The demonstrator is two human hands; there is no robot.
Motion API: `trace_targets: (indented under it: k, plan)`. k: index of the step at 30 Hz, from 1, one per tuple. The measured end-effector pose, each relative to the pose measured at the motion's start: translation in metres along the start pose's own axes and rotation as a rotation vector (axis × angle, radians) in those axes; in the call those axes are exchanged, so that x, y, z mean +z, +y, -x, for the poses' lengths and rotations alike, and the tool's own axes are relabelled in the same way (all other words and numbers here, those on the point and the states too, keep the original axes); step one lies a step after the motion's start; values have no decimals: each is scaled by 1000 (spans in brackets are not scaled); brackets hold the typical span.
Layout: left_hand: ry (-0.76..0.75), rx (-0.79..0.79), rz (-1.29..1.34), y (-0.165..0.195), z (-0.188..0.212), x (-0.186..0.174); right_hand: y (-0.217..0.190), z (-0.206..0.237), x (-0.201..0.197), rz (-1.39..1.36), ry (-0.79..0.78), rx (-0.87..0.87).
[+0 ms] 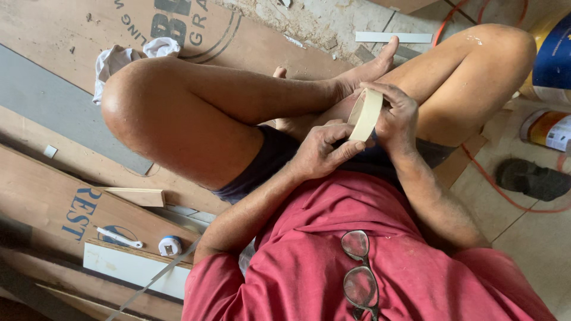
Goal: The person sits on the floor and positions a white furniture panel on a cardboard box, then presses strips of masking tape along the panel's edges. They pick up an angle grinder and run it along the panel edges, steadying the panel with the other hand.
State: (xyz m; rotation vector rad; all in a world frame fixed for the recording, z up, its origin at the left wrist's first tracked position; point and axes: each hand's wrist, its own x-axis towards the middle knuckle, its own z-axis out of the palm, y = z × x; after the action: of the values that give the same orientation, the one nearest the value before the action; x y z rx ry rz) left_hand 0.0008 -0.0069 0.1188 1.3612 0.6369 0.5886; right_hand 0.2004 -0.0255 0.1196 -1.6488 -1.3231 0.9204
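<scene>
Left hand (321, 151), right hand (397, 116), both gripping tape roll (364, 114)

The floor (529, 238) is pale tile, overlaid on one side with brown printed plywood sheets (53, 202) and a flat grey laminate panel (53, 101). On the plywood lie a crumpled white cloth (119, 56), a short wooden offcut (137, 196), a white pen (119, 237), a small white-and-blue tape measure (170, 245) and a white-faced board (131, 267). On the tile lie an orange cable (505, 196), a dark sandal (532, 178), a yellow-and-white can on its side (550, 129) and a thin white strip (392, 37).
</scene>
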Motion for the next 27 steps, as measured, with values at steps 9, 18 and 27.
trace_targets:
  k: [9,18,27]
  plan:
    - [-52,135,17,-15,-1,-1,-1,8,2,-122,-47,165]
    - [-94,230,-3,-12,2,-5,-39,4,-46,271,-157,-467]
    - [-112,278,-64,-2,0,-6,-37,0,-65,283,-226,-606]
